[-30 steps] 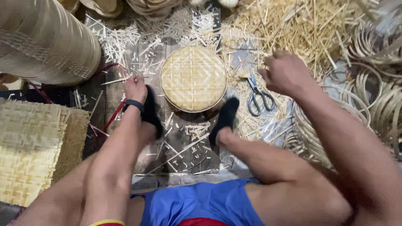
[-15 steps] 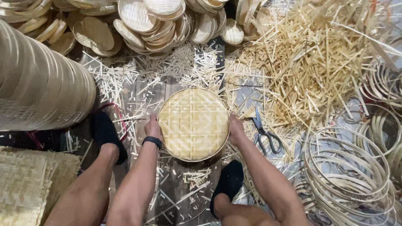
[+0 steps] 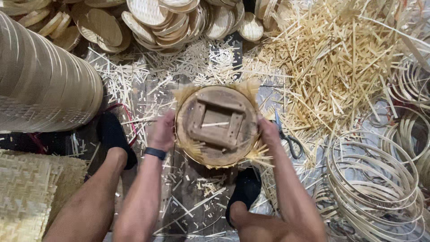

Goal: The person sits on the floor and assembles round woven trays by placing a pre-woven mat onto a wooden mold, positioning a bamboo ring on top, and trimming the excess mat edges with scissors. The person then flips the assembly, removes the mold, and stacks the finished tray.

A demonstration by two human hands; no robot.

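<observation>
Both hands grip a round wooden mould at centre frame, the left hand curled on its rim at 9 o'clock, the right hand closed on the rim at 3 o'clock. A square wooden frame is fixed across the mould's worn face, and frayed bamboo ends bristle out from beneath its edge. A dark band circles the left wrist. Black socks cover both feet, planted on the floor at 8 and 6 o'clock among pale splinters. Scissors lie just beside the right hand. A loose heap of bamboo strips fills the 1 o'clock corner, coiled bamboo hoops lie at 4 o'clock, and shallow woven trays are piled at 12 o'clock. A tall stack of rims lies on its side at 10 o'clock, with a flat woven mat at 8 o'clock.
</observation>
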